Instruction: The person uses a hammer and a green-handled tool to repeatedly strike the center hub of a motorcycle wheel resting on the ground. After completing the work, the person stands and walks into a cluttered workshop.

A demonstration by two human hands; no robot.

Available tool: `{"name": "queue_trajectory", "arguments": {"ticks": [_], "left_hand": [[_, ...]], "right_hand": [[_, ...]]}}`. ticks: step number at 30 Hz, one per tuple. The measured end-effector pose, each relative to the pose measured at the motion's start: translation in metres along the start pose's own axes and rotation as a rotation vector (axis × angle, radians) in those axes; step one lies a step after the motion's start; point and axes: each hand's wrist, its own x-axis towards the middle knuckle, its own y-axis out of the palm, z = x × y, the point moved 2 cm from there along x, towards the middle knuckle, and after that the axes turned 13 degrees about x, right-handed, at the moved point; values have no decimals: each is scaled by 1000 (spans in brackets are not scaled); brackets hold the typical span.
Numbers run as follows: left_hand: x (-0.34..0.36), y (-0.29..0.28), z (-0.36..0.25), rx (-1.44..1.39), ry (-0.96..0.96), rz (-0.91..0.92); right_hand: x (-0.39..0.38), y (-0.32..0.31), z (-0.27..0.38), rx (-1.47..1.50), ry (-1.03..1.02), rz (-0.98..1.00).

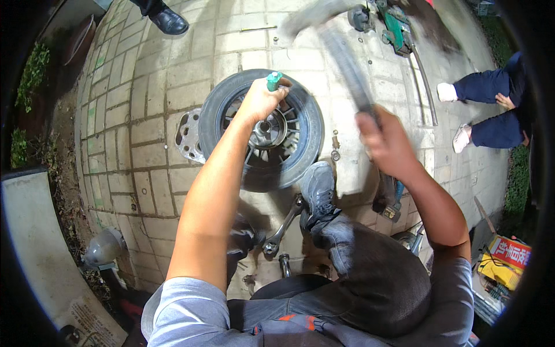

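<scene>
A spoked wheel with a black tyre (313, 124) lies flat on the paving in front of me. Over its far rim, my left hand (260, 101) is closed around the green handle (274, 81) of a tool held roughly upright; its lower end is hidden by hand and wheel. My right hand (384, 141) grips a hammer (347, 66), raised to the right of the wheel. The hammer's head is smeared by motion and apart from the green handle. At the wheel's middle is a round metal hub (269, 130). My shoe (318, 184) stands against the tyre's near side.
A perforated metal plate (188, 136) lies left of the tyre. A large wrench (283, 228) is between my feet, a cordless power tool (393, 207) to their right. A green jack (396, 32) stands far right. Other people's shoe (168, 21) and legs (488, 127) show nearby.
</scene>
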Motion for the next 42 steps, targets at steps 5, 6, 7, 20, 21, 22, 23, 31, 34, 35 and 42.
{"name": "queue_trajectory", "arguments": {"ticks": [5,6,7,20,21,22,23,31,34,35,42], "left_hand": [[4,2,14,25,49,-35],[0,0,14,5,25,-38],[-2,1,15,-18,4,-33],[-27,-10,15,-18,65,-237],[-38,-15,11,-61,81,-276],[-44,-19,15,-174,72,-300],[-52,-22,22,-195,84,-316],[-76,-11,25,-214,24,-381],[-72,-1,26,-107,86,-357],[-71,2,26,-77,65,-336],[-67,3,23,-80,74,-326]], "right_hand": [[31,-27,40,-160,-94,288],[34,-34,55,-61,17,216],[35,-39,63,188,-21,138],[-36,-17,-19,325,412,56],[-38,-17,-23,431,429,-26],[-42,-17,-26,438,430,-25],[-46,-17,-30,443,431,-24],[-59,-7,-61,605,475,-38],[-58,-6,-54,566,456,4],[-57,-6,-52,556,440,12],[-56,7,-35,482,409,41]]}}
